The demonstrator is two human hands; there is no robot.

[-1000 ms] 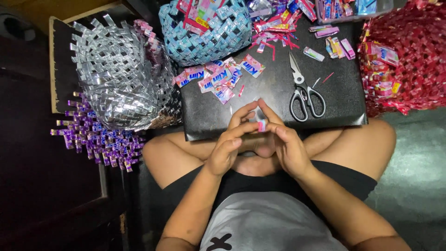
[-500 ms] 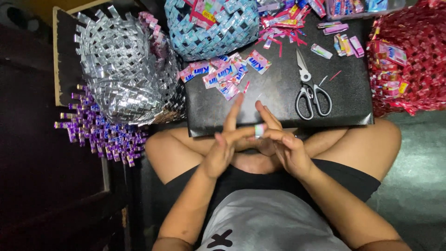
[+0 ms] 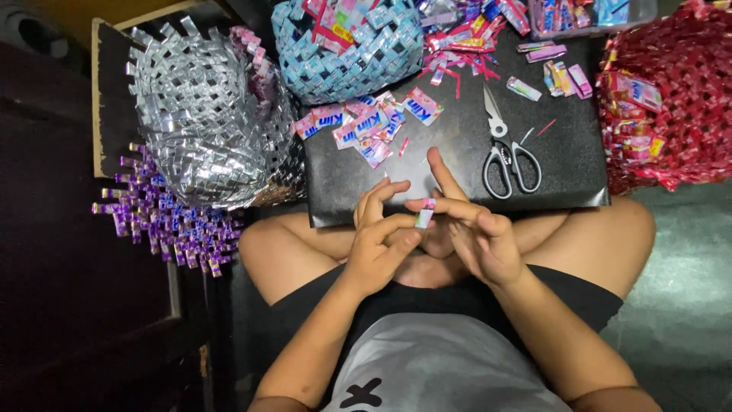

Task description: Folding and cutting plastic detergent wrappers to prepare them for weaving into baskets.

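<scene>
Fingers have spread; both hands [image 3: 427, 240] pinch folded wrapper [image 3: 424, 214].

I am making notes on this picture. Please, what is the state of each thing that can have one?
folded wrapper strip: pinched between both hands
left hand: gripping the strip
right hand: gripping the strip, fingers spread
scissors: shut, lying flat
blue woven basket: filled with wrappers

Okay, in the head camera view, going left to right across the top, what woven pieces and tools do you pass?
Purple woven piece → silver woven basket → blue woven basket → scissors → red woven piece.
</scene>
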